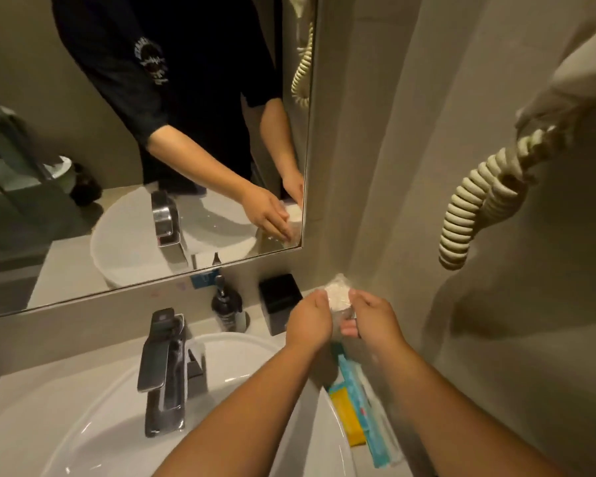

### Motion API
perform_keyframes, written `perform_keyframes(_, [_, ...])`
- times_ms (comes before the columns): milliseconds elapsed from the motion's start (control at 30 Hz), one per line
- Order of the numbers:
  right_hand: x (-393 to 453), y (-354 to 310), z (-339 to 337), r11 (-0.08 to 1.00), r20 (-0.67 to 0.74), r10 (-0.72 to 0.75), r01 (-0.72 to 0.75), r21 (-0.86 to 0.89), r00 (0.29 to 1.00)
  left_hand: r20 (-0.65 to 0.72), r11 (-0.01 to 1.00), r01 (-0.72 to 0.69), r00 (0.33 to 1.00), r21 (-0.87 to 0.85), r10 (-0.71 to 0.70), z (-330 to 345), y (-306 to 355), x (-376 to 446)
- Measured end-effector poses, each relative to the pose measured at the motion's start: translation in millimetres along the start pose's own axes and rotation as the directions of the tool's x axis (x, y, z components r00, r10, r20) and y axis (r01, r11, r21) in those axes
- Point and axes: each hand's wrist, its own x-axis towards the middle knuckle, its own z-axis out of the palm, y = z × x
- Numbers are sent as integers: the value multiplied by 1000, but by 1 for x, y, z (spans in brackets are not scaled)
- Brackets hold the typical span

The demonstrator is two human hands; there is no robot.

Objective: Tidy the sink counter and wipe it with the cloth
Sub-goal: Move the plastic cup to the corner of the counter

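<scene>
Both hands, left (308, 320) and right (372, 320), grip small clear-wrapped white packet (338, 292); black box (280, 301) beside.

small crumpled white item in clear wrap (338, 293), pinched at both sides between left hand (309, 321) and right hand (372, 320), raised above pale sink counter (310, 292), just beyond fingertips.

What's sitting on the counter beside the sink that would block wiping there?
A black box, a dark pump bottle, and blue and yellow packets sit there. Both hands hold a small white wrapped item.
</scene>
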Motion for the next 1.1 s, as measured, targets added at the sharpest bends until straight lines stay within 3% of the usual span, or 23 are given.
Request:
perform_keyframes(400, [101, 36, 27, 997, -111, -28, 19, -80, 993, -1, 978, 118, 993, -170, -120, 68, -27, 86])
perform_keyframes(900, [124, 39, 33, 994, -59, -35, 28, -110, 998, -18, 960, 150, 987, -235, -158, 67, -21, 90])
perform_keyframes(1000, [97, 40, 22, 982, -25, -81, 76, -176, 996, 15, 986, 114, 994, -122, -113, 56, -19, 69])
perform_keyframes(1100, [48, 56, -9, 940, 29, -130, 133, -313, 991, 103, 978, -88, 992, 189, 69, 42, -30, 35])
